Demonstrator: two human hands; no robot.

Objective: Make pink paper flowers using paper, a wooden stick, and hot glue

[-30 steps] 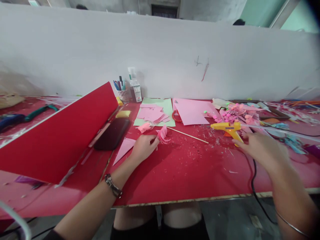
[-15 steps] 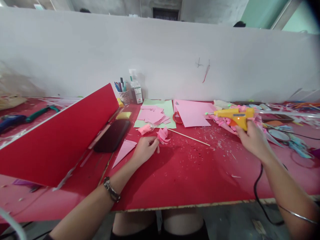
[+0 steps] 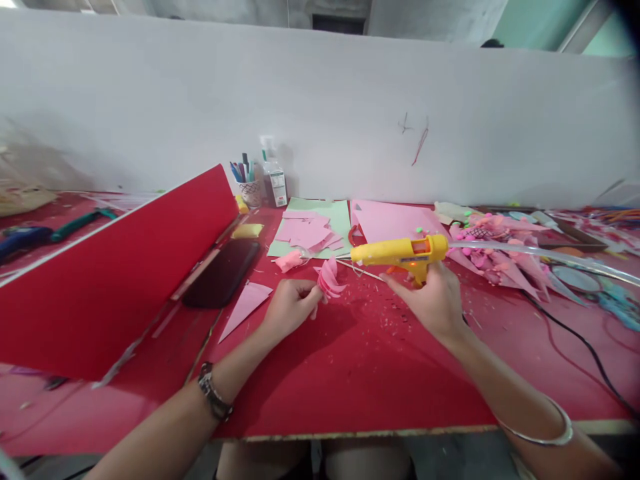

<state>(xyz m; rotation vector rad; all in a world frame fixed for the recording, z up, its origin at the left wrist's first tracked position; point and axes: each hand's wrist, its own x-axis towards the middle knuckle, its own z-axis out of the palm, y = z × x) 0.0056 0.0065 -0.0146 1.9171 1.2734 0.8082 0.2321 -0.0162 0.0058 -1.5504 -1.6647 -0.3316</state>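
My left hand rests on the red table with its fingers pinched on a small pink paper flower. My right hand grips the handle of a yellow glue gun, held just above the table with its nozzle pointing left toward the flower. A clear glue stick sticks out of the gun's back to the right. The gun's black cord trails off to the right. A thin wooden stick lies behind the flower, partly hidden by the gun.
Pink paper squares lie on a green sheet, next to a large pink sheet. A pen cup and small bottle stand at the white wall. A red divider board, a black case, a pink triangle and pink cones surround the work area.
My right hand picked up the glue gun from the right side of the table and carried it left, close to the flower. My left hand has stayed on the flower.
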